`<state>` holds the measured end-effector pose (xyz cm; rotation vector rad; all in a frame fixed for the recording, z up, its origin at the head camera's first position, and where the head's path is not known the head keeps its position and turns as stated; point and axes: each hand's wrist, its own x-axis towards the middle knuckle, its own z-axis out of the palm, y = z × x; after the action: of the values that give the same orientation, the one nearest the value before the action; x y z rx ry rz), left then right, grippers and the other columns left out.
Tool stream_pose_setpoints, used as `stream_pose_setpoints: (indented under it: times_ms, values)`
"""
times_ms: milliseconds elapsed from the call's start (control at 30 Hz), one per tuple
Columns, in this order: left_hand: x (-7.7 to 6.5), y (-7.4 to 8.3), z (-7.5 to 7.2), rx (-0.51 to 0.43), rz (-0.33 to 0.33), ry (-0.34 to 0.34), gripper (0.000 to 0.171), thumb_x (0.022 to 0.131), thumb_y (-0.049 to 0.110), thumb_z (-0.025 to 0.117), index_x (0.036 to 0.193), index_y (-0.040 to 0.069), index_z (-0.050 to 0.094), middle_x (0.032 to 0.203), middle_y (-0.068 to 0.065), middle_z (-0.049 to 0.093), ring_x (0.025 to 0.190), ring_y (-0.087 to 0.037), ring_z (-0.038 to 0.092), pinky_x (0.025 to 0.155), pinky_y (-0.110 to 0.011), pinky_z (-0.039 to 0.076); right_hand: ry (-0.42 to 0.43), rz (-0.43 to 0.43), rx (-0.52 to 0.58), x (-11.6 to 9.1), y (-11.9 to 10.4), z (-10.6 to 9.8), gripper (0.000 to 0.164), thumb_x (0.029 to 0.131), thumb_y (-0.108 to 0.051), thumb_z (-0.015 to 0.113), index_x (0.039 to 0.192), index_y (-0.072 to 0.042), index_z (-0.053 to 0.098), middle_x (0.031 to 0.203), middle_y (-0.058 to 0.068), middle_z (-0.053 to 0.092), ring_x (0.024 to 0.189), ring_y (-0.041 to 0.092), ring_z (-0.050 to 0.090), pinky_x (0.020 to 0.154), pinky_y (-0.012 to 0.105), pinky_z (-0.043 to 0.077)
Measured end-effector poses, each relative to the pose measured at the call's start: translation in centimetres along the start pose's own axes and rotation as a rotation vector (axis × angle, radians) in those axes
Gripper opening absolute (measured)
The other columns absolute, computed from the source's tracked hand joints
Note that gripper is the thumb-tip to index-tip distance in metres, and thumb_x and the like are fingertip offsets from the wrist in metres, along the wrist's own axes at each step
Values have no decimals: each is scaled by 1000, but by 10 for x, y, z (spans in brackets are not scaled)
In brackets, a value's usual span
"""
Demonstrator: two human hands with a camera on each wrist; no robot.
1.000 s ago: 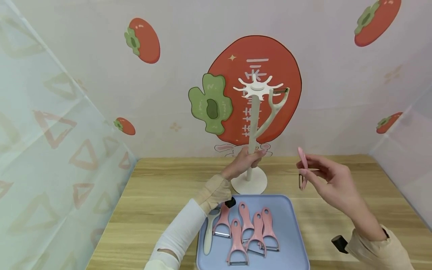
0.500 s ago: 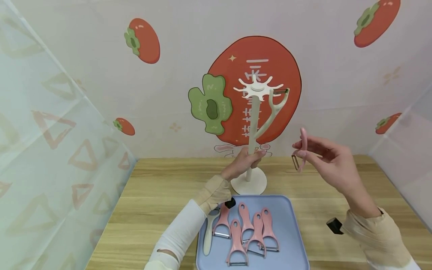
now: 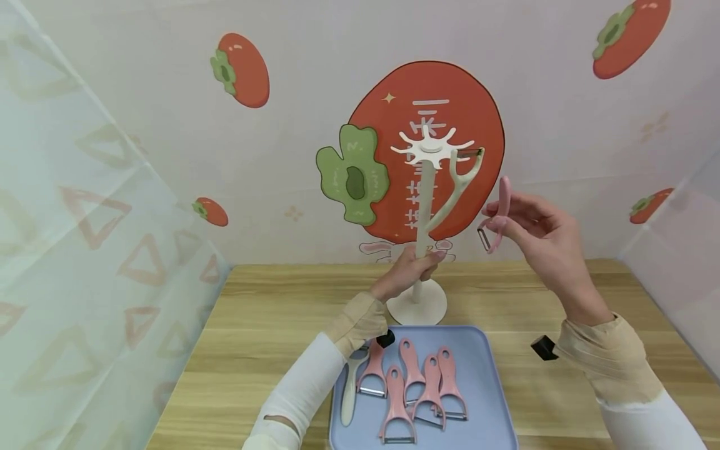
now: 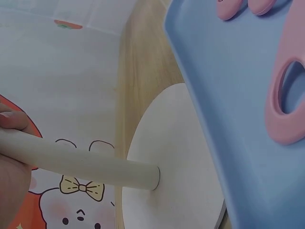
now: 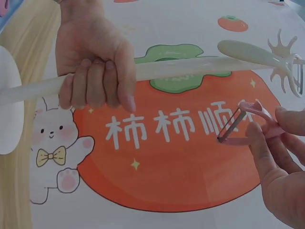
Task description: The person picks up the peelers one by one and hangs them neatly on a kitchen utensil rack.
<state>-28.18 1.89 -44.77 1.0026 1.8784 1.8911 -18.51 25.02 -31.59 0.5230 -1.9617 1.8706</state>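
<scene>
A white stand (image 3: 425, 194) with a round base and a ring of prongs at its top stands upright behind the tray. My left hand (image 3: 409, 272) grips its pole low down; in the right wrist view the fingers curl round the pole. One white peeler (image 3: 462, 179) hangs from a prong on the right side. To the right of the stand, my right hand (image 3: 542, 240) pinches a pink peeler (image 3: 504, 199) between thumb and fingers, handle up and blade down. That pink peeler (image 5: 245, 125) is apart from the stand.
A blue tray (image 3: 489, 387) lies in front of the stand's base on the wooden table (image 3: 247, 350). On it are several pink peelers (image 3: 396, 394) and one white peeler (image 3: 349, 394). A patterned wall backdrop (image 3: 304, 94) rises behind the table.
My right hand has risen with the pink peeler, from near the table's back edge to below the level of the hanging white peeler. My left hand keeps its place on the pole.
</scene>
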Motion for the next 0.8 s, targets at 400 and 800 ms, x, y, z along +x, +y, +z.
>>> stream_pose_setpoints:
  times_ms: [400,800]
  values:
    - [0,3,0,-15,3,-3,52,107,23,53,67,-6,39,52,-2,31,49,-15,29,59,-28,31,63,-40,115,33,-6,21,44,91,1,73,134,3,65,119,16,71,110,21,72,91,24,56]
    - [-2,5,1,-1,-25,1,51,107,24,53,66,-3,39,51,-3,30,51,-17,29,64,-28,33,91,-55,196,54,-7,36,41,90,3,73,131,0,68,122,15,68,106,18,73,86,24,58]
